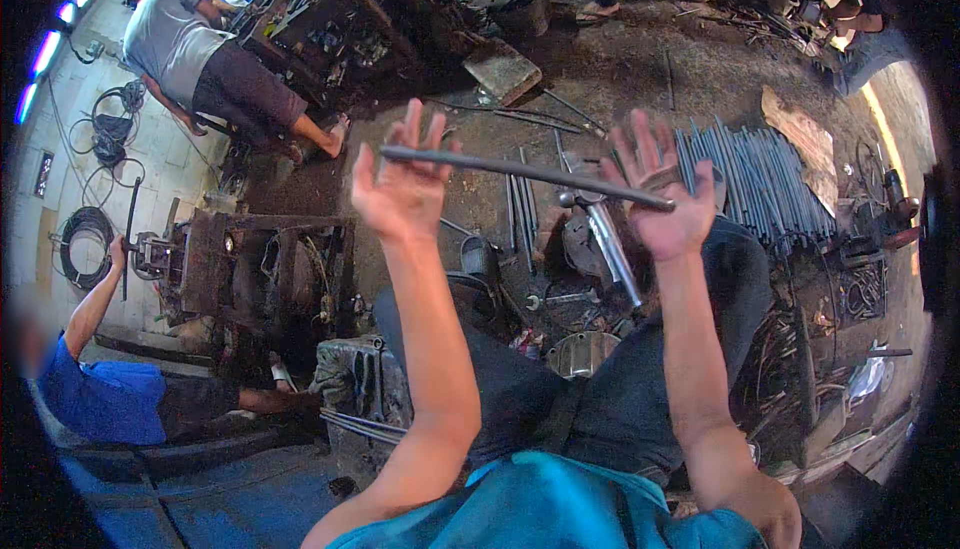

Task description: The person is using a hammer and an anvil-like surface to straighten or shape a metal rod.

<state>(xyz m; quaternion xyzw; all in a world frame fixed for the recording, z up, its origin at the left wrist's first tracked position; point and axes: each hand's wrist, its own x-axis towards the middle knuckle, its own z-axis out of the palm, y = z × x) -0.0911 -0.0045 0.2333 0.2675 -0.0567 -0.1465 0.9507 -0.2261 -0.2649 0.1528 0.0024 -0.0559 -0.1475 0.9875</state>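
Because it is probably stiff and fairly heavy, the dark rod (520,172) suits a hold near each end; it lies across the uncurled left hand (403,191) and right hand (688,204), fingers apart, its left end at the left fingers, its right end on the right palm.

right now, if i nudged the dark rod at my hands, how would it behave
The rod is probably stiff: it spans from left hand to right hand without visible sag. It looks round and neither hand is closed around it, so it may roll. Its dark, metallic look suggests it's heavy for its slimness.
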